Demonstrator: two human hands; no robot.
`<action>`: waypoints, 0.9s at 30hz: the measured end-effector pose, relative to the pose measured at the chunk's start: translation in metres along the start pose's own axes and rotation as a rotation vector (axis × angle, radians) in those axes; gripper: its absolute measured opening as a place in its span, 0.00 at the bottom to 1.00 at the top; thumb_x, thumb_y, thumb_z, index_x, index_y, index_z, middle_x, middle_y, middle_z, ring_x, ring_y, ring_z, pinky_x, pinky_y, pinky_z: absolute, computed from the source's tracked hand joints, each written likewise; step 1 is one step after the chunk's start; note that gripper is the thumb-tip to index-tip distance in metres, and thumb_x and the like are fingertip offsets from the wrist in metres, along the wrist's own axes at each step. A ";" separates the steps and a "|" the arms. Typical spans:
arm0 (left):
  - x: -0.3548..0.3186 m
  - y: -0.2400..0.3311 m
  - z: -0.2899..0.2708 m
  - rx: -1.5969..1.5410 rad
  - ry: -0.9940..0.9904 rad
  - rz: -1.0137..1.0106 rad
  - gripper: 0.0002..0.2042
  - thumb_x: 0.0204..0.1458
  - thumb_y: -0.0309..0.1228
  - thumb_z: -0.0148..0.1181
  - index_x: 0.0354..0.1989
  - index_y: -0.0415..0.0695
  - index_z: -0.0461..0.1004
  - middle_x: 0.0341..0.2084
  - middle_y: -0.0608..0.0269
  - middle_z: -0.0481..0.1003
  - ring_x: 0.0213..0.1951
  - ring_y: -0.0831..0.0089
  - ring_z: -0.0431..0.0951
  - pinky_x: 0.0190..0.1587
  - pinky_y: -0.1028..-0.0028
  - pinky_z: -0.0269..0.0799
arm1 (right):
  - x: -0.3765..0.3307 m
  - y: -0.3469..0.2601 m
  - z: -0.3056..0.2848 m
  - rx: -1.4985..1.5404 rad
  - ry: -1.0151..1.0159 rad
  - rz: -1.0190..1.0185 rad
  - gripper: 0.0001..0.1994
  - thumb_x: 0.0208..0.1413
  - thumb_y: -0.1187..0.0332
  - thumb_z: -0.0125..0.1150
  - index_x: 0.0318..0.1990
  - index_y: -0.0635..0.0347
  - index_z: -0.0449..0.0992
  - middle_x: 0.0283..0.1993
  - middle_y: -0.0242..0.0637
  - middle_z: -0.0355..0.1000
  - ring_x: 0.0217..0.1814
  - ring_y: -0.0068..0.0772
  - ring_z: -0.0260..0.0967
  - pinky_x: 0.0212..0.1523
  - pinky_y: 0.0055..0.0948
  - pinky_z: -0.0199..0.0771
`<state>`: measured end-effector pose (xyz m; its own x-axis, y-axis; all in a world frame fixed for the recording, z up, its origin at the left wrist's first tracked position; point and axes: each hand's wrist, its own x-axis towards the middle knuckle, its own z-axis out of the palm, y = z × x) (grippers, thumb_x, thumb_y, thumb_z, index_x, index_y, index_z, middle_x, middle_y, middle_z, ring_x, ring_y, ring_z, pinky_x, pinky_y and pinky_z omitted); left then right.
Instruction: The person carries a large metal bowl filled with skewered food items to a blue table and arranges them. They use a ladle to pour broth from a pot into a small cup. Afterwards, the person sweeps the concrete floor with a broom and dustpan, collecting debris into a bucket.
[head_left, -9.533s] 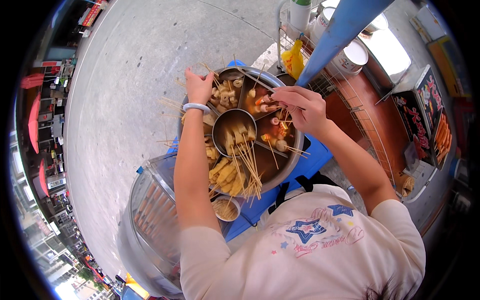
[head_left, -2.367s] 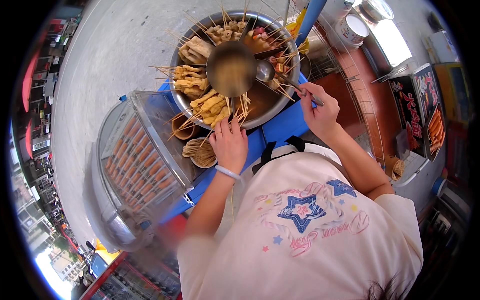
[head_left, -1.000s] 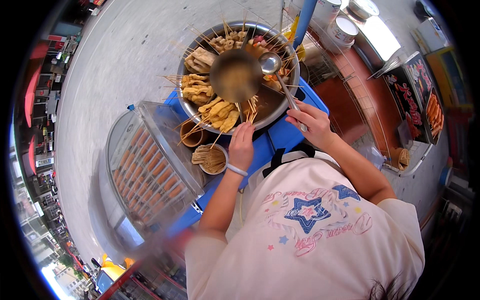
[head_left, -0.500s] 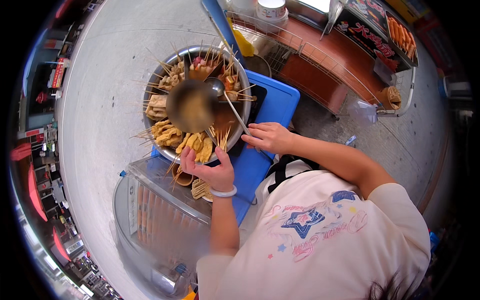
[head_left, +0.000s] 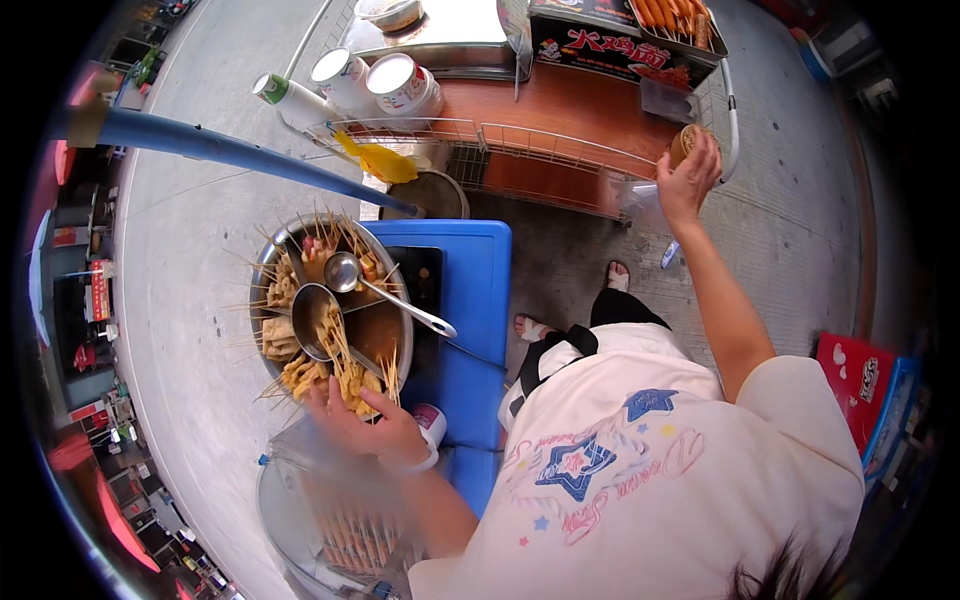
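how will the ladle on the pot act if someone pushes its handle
The ladle looks like metal, so it should stay stiff. Its long handle juts past the rim of the pot, so a sideways push may swing it. Its smooth surface might slip if wet.

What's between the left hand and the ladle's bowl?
In the head view: skewers slanting out of the round central compartment, with yellow pieces nearer the left hand.
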<state>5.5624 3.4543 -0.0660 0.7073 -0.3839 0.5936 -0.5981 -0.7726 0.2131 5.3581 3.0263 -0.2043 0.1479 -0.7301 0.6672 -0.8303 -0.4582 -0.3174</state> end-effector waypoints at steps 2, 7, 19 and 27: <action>-0.006 0.036 0.004 -0.055 0.054 0.025 0.15 0.53 0.24 0.51 0.49 0.35 0.68 0.55 0.46 0.63 0.59 0.50 0.61 0.59 0.56 0.58 | 0.027 0.087 0.019 -0.135 -0.009 0.401 0.31 0.47 0.63 0.62 0.60 0.59 0.59 0.58 0.51 0.59 0.60 0.55 0.54 0.60 0.49 0.55; -0.018 0.161 0.048 -0.428 -0.109 0.110 0.15 0.49 0.19 0.53 0.47 0.38 0.71 0.51 0.48 0.65 0.53 0.54 0.65 0.54 0.61 0.62 | 0.053 0.180 0.051 0.584 -0.391 0.874 0.17 0.52 0.60 0.60 0.42 0.64 0.69 0.29 0.39 0.71 0.31 0.31 0.69 0.34 0.32 0.68; -0.072 0.297 0.084 -0.456 -0.388 0.076 0.15 0.46 0.22 0.58 0.45 0.43 0.74 0.49 0.53 0.67 0.52 0.53 0.66 0.55 0.62 0.62 | 0.076 0.219 0.088 0.910 -0.325 0.991 0.11 0.51 0.67 0.58 0.24 0.64 0.69 0.18 0.26 0.61 0.20 0.19 0.54 0.21 0.28 0.55; -0.103 0.267 0.091 -0.319 -0.516 -0.020 0.16 0.48 0.24 0.58 0.47 0.43 0.72 0.49 0.52 0.66 0.52 0.53 0.66 0.55 0.61 0.62 | 0.092 0.245 0.111 0.886 -0.382 0.900 0.10 0.52 0.64 0.58 0.25 0.60 0.69 0.18 0.24 0.60 0.18 0.18 0.53 0.20 0.27 0.51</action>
<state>5.3638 3.2415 -0.1412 0.7629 -0.6286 0.1512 -0.6101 -0.6226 0.4900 5.2275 2.7905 -0.2957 -0.0045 -0.9814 -0.1919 -0.1084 0.1912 -0.9755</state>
